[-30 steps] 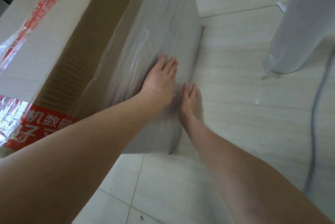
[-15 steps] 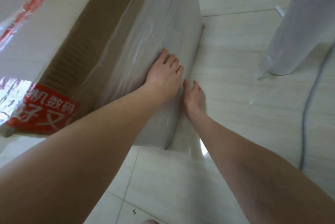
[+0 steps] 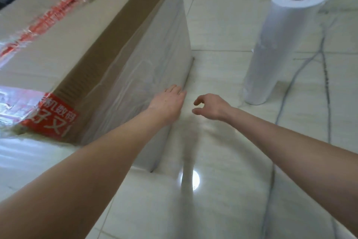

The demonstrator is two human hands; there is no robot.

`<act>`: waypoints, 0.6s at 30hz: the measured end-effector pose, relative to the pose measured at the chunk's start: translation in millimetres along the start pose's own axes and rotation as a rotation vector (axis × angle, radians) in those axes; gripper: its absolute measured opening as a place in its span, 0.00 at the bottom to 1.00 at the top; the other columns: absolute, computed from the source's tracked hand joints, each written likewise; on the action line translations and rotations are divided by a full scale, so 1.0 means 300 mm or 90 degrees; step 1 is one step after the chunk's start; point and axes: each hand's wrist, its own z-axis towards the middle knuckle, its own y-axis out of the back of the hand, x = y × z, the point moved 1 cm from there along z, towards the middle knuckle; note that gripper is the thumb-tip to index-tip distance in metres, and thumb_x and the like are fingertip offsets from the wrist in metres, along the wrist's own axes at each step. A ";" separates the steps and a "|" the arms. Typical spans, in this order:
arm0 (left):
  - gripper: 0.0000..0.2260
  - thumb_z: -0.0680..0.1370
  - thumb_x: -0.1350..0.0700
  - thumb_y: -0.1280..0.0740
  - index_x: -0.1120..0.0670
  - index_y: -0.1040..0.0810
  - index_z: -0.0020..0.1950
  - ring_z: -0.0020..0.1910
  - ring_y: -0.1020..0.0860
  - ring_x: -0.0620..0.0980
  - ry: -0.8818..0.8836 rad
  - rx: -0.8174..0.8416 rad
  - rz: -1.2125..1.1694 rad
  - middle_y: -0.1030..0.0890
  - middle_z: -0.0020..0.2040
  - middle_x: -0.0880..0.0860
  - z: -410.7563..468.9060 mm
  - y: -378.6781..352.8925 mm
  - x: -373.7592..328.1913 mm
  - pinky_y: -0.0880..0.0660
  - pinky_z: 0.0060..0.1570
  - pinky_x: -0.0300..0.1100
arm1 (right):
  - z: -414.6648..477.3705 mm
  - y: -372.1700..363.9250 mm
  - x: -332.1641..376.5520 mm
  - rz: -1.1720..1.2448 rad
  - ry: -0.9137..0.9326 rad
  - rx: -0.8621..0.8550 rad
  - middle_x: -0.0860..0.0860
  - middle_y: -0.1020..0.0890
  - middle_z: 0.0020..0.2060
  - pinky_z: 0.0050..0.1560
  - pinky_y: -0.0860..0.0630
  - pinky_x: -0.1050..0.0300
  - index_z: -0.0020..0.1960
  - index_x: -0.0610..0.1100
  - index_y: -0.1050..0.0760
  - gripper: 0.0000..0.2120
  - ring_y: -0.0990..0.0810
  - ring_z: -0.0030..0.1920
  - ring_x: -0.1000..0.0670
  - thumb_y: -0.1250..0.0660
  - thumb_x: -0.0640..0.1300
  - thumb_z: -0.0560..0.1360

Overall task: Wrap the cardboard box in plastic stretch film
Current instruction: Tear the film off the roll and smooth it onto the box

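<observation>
The cardboard box (image 3: 58, 31) stands on the tiled floor (image 3: 222, 190) at left, its near side face covered in stretch film (image 3: 147, 76). The left hand (image 3: 167, 101) lies flat against that film low down, gripping nothing. The right hand (image 3: 211, 106) hovers just beside it, fingers loosely curled, empty. The film roll (image 3: 280, 45) stands upright on the floor, well apart to the right.

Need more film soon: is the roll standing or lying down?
Standing. The film roll is upright on the floor, its hollow core facing up.
</observation>
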 end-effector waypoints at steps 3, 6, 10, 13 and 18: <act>0.24 0.79 0.58 0.41 0.56 0.41 0.75 0.73 0.40 0.54 0.018 -0.011 -0.099 0.43 0.75 0.55 0.004 0.022 -0.027 0.37 0.69 0.47 | -0.117 0.140 -0.023 -0.036 0.040 -0.055 0.49 0.26 0.63 0.61 0.29 0.52 0.65 0.51 0.26 0.20 0.25 0.60 0.48 0.34 0.55 0.75; 0.26 0.80 0.56 0.40 0.55 0.44 0.77 0.76 0.43 0.54 0.024 0.015 -0.133 0.46 0.77 0.55 0.027 0.014 -0.010 0.41 0.72 0.48 | -0.255 0.272 -0.056 -0.034 0.075 -0.133 0.50 0.25 0.61 0.61 0.30 0.54 0.61 0.52 0.24 0.17 0.24 0.58 0.49 0.33 0.55 0.73; 0.22 0.79 0.55 0.43 0.59 0.36 0.72 0.74 0.43 0.56 -0.019 0.036 0.209 0.40 0.74 0.58 0.047 0.001 0.046 0.46 0.73 0.50 | -0.416 0.403 -0.123 -0.017 0.069 -0.240 0.56 0.23 0.54 0.52 0.36 0.63 0.59 0.53 0.22 0.15 0.28 0.51 0.55 0.30 0.51 0.73; 0.19 0.80 0.59 0.47 0.61 0.32 0.70 0.72 0.40 0.58 0.006 0.038 0.321 0.35 0.71 0.59 0.077 0.044 0.100 0.48 0.73 0.50 | -0.480 0.432 -0.185 -0.009 0.031 -0.293 0.54 0.21 0.58 0.56 0.31 0.59 0.56 0.55 0.21 0.15 0.25 0.54 0.52 0.31 0.54 0.71; 0.20 0.82 0.61 0.52 0.62 0.35 0.72 0.73 0.41 0.58 -0.016 0.023 0.437 0.36 0.73 0.59 0.118 0.075 0.142 0.49 0.73 0.50 | -0.467 0.319 -0.166 -0.034 0.019 -0.311 0.49 0.26 0.64 0.54 0.37 0.62 0.67 0.49 0.27 0.21 0.28 0.54 0.52 0.33 0.52 0.75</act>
